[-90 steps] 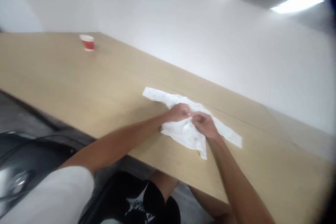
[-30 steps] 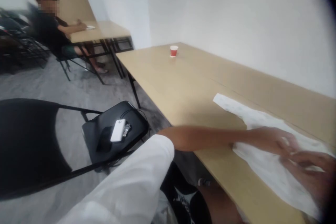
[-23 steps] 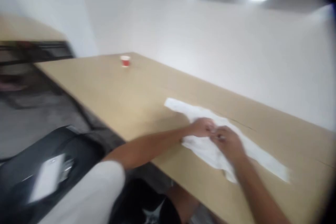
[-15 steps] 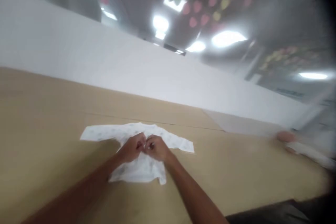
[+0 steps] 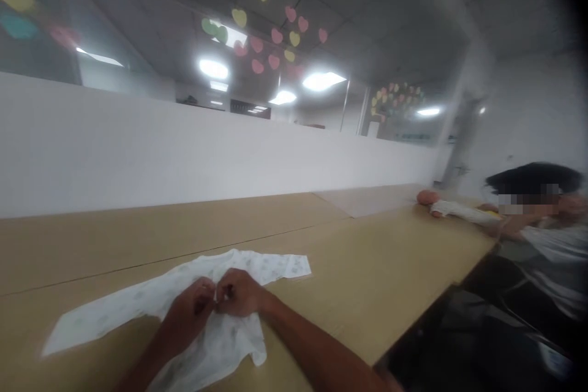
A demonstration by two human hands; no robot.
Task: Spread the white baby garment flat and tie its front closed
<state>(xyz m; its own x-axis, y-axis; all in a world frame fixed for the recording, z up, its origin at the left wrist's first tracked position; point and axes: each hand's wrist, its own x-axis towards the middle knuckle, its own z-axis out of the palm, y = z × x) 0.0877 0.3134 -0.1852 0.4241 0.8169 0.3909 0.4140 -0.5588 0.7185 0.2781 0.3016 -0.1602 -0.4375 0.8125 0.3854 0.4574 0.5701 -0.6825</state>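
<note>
A small white patterned baby garment lies spread on the wooden table, sleeves stretched to left and right. My left hand and my right hand meet over its middle, fingertips pinched together on the fabric at the front opening. Both hands are closed on the cloth; what exactly the fingertips hold there is too small to make out.
A white partition wall runs along the table's far edge. At the far right another person sits at the table with a doll and a white garment in front of them. Paper hearts hang from the ceiling.
The view swung from the left side of the room to the right, bringing the seated person into sight. My hands stayed pinched on the garment's middle throughout.
</note>
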